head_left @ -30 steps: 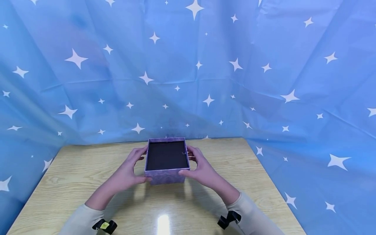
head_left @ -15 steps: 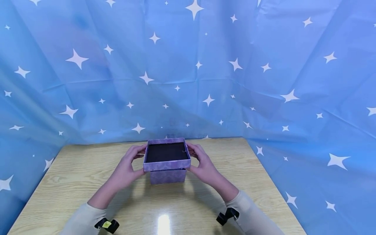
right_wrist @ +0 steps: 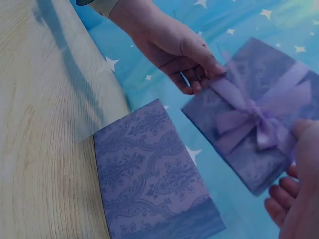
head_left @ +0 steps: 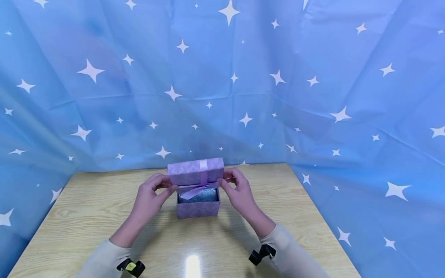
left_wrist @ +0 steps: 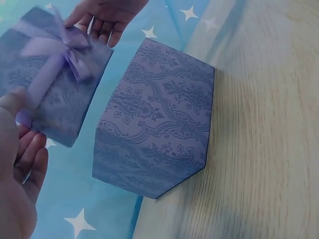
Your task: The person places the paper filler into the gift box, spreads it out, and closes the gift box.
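Observation:
A purple gift-box lid [head_left: 185,172] is held tilted over the rear of the box base [head_left: 198,210]. A lilac ribbon bow, sharpest in the right wrist view, crosses the lid's outer face [right_wrist: 255,114]. My left hand [head_left: 147,197] pinches the lid's left side, and my right hand [head_left: 241,193] pinches the opposite side. Beneath the lid the base is uncovered at the front, where blue glittery material [head_left: 206,195] shows inside and a loose ribbon end hangs across it. Both wrist views show the base's embossed floral wall [left_wrist: 154,109] apart from the lid.
The base stands on a pale wood-grain table [head_left: 104,208], toward its far edge. A blue cloth backdrop [head_left: 208,77] with white stars rises behind and along the sides. Black wrist devices [head_left: 131,267] sit at both sleeves.
The lid, earlier lying with its black inside facing up, has come up off the base and turned so its ribboned outside shows. Both hands rose with it, and the base's inside became visible.

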A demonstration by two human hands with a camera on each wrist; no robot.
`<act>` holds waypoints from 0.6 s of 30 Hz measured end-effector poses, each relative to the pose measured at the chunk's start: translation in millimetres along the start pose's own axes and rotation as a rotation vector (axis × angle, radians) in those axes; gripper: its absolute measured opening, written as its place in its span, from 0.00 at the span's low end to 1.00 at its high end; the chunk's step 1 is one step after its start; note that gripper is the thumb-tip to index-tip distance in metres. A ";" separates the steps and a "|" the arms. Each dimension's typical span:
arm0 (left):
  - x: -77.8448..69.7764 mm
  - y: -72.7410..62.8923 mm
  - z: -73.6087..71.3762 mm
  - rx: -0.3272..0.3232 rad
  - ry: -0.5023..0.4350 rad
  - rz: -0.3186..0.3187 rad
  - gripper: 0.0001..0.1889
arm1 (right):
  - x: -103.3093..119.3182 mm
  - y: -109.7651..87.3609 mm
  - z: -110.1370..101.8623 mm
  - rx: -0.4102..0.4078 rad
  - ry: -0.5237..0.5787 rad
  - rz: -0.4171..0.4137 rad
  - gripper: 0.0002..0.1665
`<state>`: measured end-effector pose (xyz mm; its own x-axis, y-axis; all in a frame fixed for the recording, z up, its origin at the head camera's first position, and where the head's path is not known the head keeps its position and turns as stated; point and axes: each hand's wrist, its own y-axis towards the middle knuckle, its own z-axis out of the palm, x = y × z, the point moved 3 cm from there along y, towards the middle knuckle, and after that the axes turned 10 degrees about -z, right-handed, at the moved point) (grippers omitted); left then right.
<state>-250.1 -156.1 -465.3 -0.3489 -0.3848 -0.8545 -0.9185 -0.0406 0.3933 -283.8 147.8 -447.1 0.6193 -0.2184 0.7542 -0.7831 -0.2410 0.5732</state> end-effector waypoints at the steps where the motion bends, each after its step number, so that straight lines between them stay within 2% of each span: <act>1: 0.6 0.1 0.5 -0.002 -0.009 -0.012 0.07 | 0.5 -0.1 0.2 -0.015 0.008 0.014 0.07; 7: 6.0 -2.5 2.3 -0.045 -0.070 -0.145 0.08 | -0.5 -1.2 3.3 -0.050 0.078 0.087 0.06; 10: 8.9 -4.0 4.2 -0.034 -0.104 -0.187 0.10 | -4.0 -1.7 5.2 -0.054 0.099 0.099 0.06; 15: 11.3 -4.6 8.4 -0.002 -0.172 -0.193 0.15 | -9.8 -3.3 7.2 -0.082 0.089 0.107 0.07; 18: 12.9 -5.0 10.6 -0.001 -0.199 -0.191 0.19 | -10.8 -3.8 8.7 -0.104 0.098 0.097 0.14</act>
<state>-251.9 -151.0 -481.9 -0.1994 -0.1817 -0.9629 -0.9710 -0.0960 0.2192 -287.1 142.9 -460.2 0.5359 -0.1417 0.8323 -0.8438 -0.1234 0.5223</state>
